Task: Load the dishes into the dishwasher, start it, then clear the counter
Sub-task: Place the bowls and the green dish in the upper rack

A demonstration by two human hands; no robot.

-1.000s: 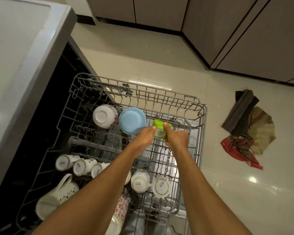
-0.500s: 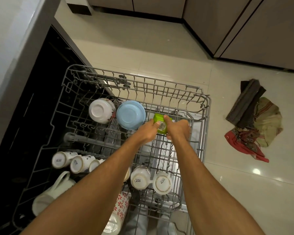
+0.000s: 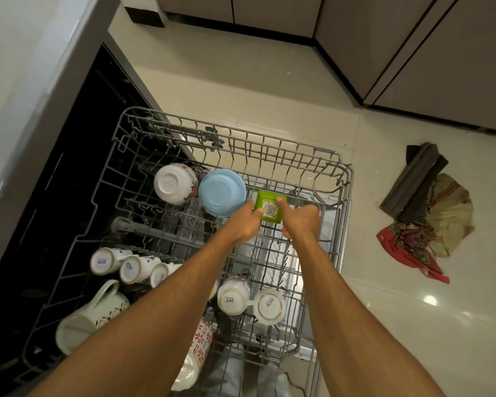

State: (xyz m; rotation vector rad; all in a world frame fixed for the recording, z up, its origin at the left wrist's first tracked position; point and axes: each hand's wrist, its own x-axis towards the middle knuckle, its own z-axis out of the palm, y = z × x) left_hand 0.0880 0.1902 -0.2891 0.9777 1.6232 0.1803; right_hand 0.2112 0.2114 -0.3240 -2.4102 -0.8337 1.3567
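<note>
A small green container (image 3: pixel 268 206) with a white label sits upside down in the pulled-out grey wire rack (image 3: pixel 342 179) of the dishwasher. My left hand (image 3: pixel 245 223) grips its left side and my right hand (image 3: pixel 299 220) grips its right side, thumb on top. Just left of it lie an overturned blue bowl (image 3: pixel 221 191) and an overturned white floral bowl (image 3: pixel 173 183). Several white cups (image 3: pixel 131 267) stand upside down along the rack's near rows, with two more (image 3: pixel 249 302) nearer me. A white jug (image 3: pixel 90 316) lies at the near left.
The grey counter (image 3: pixel 26 96) runs along the left above the dark dishwasher opening (image 3: pixel 69 167). A heap of cloths (image 3: pixel 424 213) lies on the tiled floor to the right. Cabinet fronts (image 3: pixel 413 53) line the far side.
Both hands stay on the green container and it has tipped flatter, bottom up, in the rack. The view has tilted slightly; nothing else in the rack moved.
</note>
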